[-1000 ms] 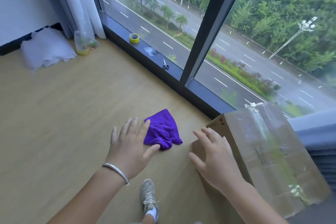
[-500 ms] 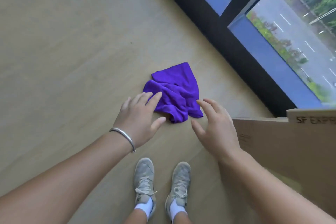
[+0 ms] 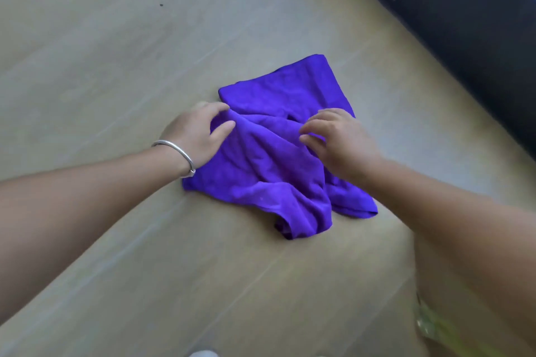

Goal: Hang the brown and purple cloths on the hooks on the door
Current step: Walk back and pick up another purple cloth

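The head camera looks steeply down at a pale wood-grain plank floor, where a crumpled, vivid purple microfibre cloth lies in soft folds, one flat corner pointing towards a dark band of window base that crosses the upper right corner. The cloth rests entirely on the floor, well apart from that dark band.

The left hand, with a thin silver bangle round the wrist, rests on the cloth's left edge; its thumb and forefinger lie on a raised fold and seem to be closing on it, though whether the fabric is truly pinched I cannot tell. The right hand sits on the cloth's right side with its fingers bent and spread, tips touching the fabric near a ridge; no fold is plainly caught between them.

Both bare forearms reach in from the lower corners. At the bottom right edge a blurred strip of brown cardboard shows beside the right forearm.
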`<action>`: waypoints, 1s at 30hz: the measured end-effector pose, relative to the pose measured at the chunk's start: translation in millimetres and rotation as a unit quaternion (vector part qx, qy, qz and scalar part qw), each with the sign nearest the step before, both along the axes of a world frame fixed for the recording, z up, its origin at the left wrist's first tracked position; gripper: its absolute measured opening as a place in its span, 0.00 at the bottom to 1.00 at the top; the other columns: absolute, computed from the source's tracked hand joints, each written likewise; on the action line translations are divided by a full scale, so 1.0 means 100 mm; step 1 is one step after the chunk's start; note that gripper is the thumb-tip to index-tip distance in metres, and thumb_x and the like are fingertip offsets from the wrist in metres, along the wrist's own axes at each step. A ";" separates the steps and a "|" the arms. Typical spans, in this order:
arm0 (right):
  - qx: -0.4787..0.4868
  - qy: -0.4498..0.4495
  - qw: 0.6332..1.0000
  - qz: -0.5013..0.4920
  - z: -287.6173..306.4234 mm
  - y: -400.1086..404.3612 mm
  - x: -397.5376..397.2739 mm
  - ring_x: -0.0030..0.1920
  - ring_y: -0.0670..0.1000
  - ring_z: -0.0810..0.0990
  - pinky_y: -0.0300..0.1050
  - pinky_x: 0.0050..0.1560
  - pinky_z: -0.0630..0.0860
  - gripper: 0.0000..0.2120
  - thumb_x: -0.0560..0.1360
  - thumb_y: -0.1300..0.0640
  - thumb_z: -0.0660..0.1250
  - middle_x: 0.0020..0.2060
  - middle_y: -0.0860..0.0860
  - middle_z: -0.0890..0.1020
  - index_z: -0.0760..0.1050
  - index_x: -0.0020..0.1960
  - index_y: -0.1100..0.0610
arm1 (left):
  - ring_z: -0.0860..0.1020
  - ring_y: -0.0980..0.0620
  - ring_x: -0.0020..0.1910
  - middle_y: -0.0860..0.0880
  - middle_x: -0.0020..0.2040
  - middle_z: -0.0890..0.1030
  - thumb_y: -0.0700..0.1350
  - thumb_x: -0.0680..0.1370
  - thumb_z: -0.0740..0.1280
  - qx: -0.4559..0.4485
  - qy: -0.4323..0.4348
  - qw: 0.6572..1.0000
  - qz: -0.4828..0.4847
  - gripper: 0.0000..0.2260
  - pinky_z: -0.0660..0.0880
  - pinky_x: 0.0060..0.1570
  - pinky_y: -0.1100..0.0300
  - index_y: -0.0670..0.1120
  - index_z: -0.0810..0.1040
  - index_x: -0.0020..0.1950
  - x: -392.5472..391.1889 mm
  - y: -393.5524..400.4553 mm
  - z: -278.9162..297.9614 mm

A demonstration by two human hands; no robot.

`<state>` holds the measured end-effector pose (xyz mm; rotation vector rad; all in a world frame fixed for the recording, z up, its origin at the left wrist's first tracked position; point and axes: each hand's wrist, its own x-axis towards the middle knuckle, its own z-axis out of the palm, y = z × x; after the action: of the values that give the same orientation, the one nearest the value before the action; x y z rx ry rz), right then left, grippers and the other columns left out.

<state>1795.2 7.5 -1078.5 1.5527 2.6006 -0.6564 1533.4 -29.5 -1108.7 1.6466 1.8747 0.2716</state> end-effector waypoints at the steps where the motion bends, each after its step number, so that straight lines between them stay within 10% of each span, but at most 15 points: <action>1: 0.000 0.005 1.000 0.012 -0.10 0.16 -0.04 0.59 0.55 0.75 0.49 0.60 0.70 0.10 0.78 0.51 0.64 0.51 0.50 0.82 0.81 0.53 0.54 | 0.76 0.48 0.56 0.47 0.59 0.77 0.54 0.79 0.62 -0.002 -0.008 1.000 0.017 0.17 0.70 0.56 0.56 0.48 0.75 0.64 -0.02 0.11 -0.12; 7: -0.061 -0.015 0.996 0.071 -0.45 0.56 -0.24 0.62 0.51 0.71 0.51 0.56 0.74 0.25 0.72 0.54 0.70 0.64 0.47 0.72 0.69 0.68 0.48 | 0.76 0.52 0.41 0.52 0.43 0.79 0.56 0.73 0.70 -0.072 -0.020 0.992 0.104 0.12 0.68 0.39 0.59 0.49 0.77 0.47 -0.06 0.22 -0.46; 12: -0.052 -0.040 0.996 0.062 -0.52 0.49 -0.15 0.51 0.54 0.76 0.48 0.48 0.74 0.13 0.74 0.49 0.68 0.48 0.48 0.77 0.76 0.57 0.49 | 0.74 0.62 0.26 0.54 0.31 0.79 0.49 0.69 0.77 -0.117 -0.134 0.980 0.090 0.10 0.67 0.30 0.63 0.50 0.77 0.42 -0.27 0.03 -0.28; 26: 0.127 -0.004 0.957 -0.260 -0.34 0.85 0.32 0.53 0.62 0.75 0.49 0.50 0.71 0.11 0.73 0.60 0.64 0.53 0.58 0.77 0.77 0.55 0.55 | 0.77 0.58 0.31 0.51 0.34 0.81 0.53 0.68 0.71 -0.076 -0.256 0.927 0.262 0.12 0.74 0.32 0.66 0.47 0.79 0.45 -0.94 -0.20 -0.10; 30: 0.129 0.058 0.983 -0.117 -0.25 0.60 0.09 0.59 0.59 0.72 0.52 0.58 0.71 0.18 0.72 0.59 0.68 0.59 0.55 0.76 0.75 0.62 0.54 | 0.77 0.52 0.41 0.47 0.47 0.82 0.52 0.75 0.68 -0.164 -0.263 0.911 0.273 0.09 0.73 0.40 0.57 0.47 0.81 0.49 -1.01 -0.22 -0.08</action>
<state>1804.3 67.6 -1103.5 1.9749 2.7016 -0.4483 1432.2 -51.4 -1116.4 0.7027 1.7856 0.5361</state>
